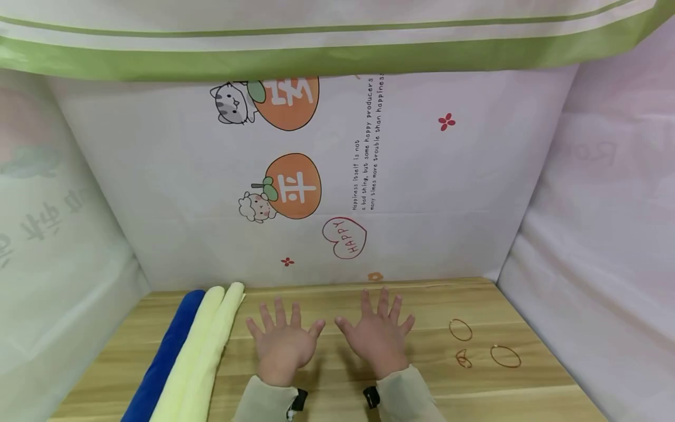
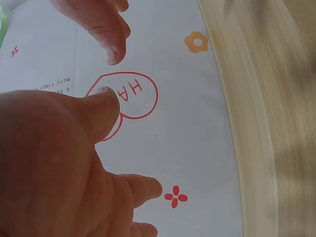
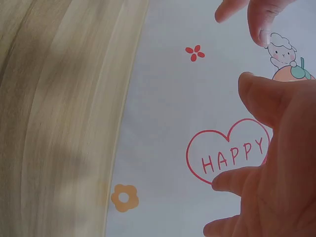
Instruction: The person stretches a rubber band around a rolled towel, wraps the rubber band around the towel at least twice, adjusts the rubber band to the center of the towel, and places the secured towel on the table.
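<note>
Both hands hover over the wooden table in the head view, side by side with fingers spread. My left hand (image 1: 285, 346) holds nothing; its thumb points toward the other hand. Opposite it, my right hand (image 1: 377, 340) is likewise spread, with nothing in it. Left of the left hand lie a rolled blue cloth (image 1: 171, 346) and a pale yellow cloth (image 1: 203, 351), lengthwise beside each other. To the right of the right hand are a thin reddish-brown loop (image 1: 450, 328), a larger loop (image 1: 520, 357) and a small twisted loop (image 1: 457, 358).
A white printed sheet (image 1: 422, 193) stands behind the wooden table (image 1: 443, 404). White fabric walls (image 1: 606, 234) close off both sides, and a green-edged flap (image 1: 337, 61) hangs across the top.
</note>
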Motion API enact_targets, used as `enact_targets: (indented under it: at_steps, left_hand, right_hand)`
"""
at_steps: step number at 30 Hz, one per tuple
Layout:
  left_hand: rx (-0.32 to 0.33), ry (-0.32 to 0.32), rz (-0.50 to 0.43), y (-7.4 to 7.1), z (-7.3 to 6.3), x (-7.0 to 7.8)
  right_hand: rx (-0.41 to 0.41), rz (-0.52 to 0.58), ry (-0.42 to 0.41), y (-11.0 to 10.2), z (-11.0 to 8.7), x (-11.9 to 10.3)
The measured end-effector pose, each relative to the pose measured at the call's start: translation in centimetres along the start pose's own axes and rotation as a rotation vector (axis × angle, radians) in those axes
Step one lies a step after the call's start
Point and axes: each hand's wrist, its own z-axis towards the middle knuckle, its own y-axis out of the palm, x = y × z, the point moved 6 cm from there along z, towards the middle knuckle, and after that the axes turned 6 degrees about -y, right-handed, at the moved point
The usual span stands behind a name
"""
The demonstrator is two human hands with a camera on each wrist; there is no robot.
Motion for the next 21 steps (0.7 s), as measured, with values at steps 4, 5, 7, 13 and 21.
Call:
enact_targets:
  at_steps: [4, 5, 7, 13, 21]
  left_hand:
    - [-0.003, -0.008, -0.008, -0.2, 0.0, 0.0]
    - [-0.004, -0.010, -0.009, -0.3, 0.0, 0.0]
    - [-0.005, -0.013, -0.011, -0.3, 0.1, 0.0]
    - [0.021, -0.007, -0.057, -1.1, 2.0, -0.9]
    - [-0.019, -0.030, -0.128, -4.6, 6.0, -5.0]
  right_hand:
    - [0.002, -0.008, -0.004, -0.1, 0.1, 0.0]
    - [0.002, -0.008, -0.004, -0.1, 0.1, 0.0]
    - [0.001, -0.004, -0.003, -0.1, 0.2, 0.0]
    - [0.001, 0.003, 0.001, -0.4, 0.2, 0.4]
    - [-0.031, 0.026, 0.023, -1.0, 0.0, 0.9]
